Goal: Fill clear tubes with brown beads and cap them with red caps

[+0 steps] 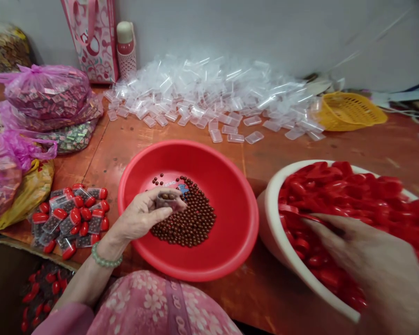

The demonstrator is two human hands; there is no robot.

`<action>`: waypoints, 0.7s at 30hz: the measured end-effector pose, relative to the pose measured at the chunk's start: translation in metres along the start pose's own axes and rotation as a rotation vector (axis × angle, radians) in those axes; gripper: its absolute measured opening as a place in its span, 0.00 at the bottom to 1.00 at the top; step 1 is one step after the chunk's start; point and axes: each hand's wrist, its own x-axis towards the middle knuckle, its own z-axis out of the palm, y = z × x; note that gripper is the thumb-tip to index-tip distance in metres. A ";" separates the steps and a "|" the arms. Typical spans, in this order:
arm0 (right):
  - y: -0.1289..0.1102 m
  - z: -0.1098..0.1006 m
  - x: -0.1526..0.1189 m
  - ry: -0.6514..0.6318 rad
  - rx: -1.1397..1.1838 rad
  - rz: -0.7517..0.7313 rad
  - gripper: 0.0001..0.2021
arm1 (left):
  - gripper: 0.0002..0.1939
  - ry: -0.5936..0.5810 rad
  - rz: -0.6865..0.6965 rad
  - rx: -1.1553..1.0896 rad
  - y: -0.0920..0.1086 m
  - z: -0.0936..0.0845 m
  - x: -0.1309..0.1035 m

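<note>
Over the red basin (230,251), my left hand (139,214) pinches a small clear plastic case (165,199) filled with brown balls, its open end up. Loose brown balls (192,223) lie on the basin floor beneath it. At the right, my right hand (366,256), blurred by motion, reaches into a white tub (270,223) heaped with red plastic caps (352,190). Its thumb and fingers close on one red cap (298,214) near the tub's left rim. Filled cases with red caps (70,218) are piled left of the basin.
Empty clear cases (209,97) form a heap along the wall, beside a yellow basket (352,111). Tied pink bags (49,93), a gift bag (94,42) and a flask (126,51) stand at the left. A box (3,279) with capped cases sits below the table edge.
</note>
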 end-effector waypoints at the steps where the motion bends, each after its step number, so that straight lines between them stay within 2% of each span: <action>1: -0.001 -0.002 -0.002 0.030 0.030 -0.016 0.19 | 0.14 0.003 -0.005 0.000 0.000 0.000 0.000; 5: -0.010 -0.013 -0.007 0.126 0.142 -0.014 0.16 | 0.14 0.023 0.001 0.023 0.000 -0.002 0.001; 8: -0.020 -0.020 -0.013 0.181 0.293 0.093 0.14 | 0.14 0.038 -0.009 0.006 -0.002 -0.006 0.001; 11: -0.037 -0.028 -0.027 0.359 0.605 0.221 0.12 | 0.13 0.054 -0.009 -0.054 -0.004 -0.008 0.001; 13: -0.057 -0.035 -0.040 0.527 0.889 0.207 0.13 | 0.13 0.019 -0.013 -0.083 -0.005 -0.007 0.001; 15: -0.085 -0.042 -0.054 0.592 1.063 0.079 0.14 | 0.14 0.002 -0.004 -0.114 -0.004 -0.003 0.001; 16: -0.100 -0.045 -0.060 0.515 1.129 -0.007 0.13 | 0.15 0.005 -0.002 -0.130 -0.004 -0.001 0.001; 19: -0.145 -0.050 -0.070 0.134 1.208 -0.266 0.08 | 0.19 0.026 -0.029 -0.154 -0.005 0.007 -0.001; 21: -0.169 -0.047 -0.070 -0.091 1.246 -0.375 0.08 | 0.22 0.084 -0.039 -0.153 -0.005 0.010 -0.001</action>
